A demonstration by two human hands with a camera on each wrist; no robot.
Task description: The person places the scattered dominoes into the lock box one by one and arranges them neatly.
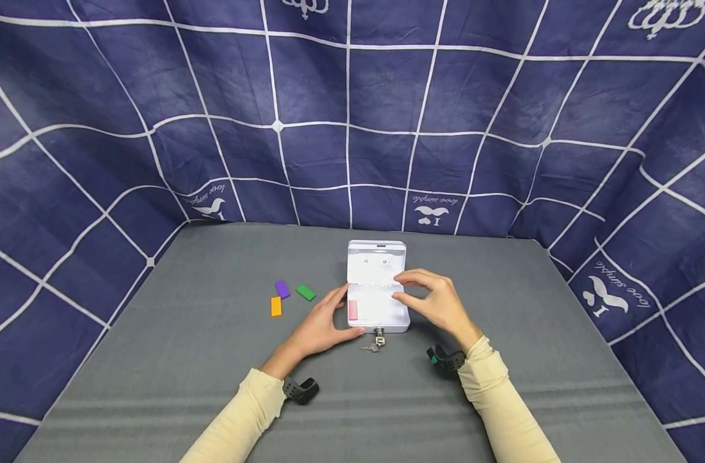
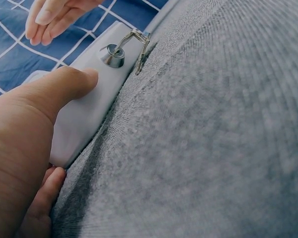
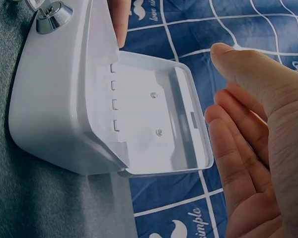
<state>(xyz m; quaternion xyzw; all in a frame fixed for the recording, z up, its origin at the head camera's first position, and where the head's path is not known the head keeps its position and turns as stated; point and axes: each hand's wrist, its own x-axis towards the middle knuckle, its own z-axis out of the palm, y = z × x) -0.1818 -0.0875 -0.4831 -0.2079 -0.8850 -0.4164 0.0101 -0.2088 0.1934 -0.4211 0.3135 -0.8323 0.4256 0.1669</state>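
Observation:
A small white lock box (image 1: 394, 327) stands with its lid (image 1: 377, 262) raised at the back. One pink block (image 1: 353, 310) lies inside, along the left wall. My left hand (image 1: 323, 326) holds the box at its left front corner, thumb on the front face and fingers along the left side. In the lock (image 2: 112, 55) on the front sits a key, with more keys (image 1: 373, 348) hanging from a ring. Over the right side of the box is my right hand (image 1: 438, 302), thumb and fingers apart with nothing between them.
Left of the box, a purple block (image 1: 282, 289), a green block (image 1: 305, 292) and an orange block (image 1: 276, 306) lie on the grey cloth-covered table (image 1: 213, 360). A blue curtain (image 1: 312, 154) with white lines encloses the table's back and sides.

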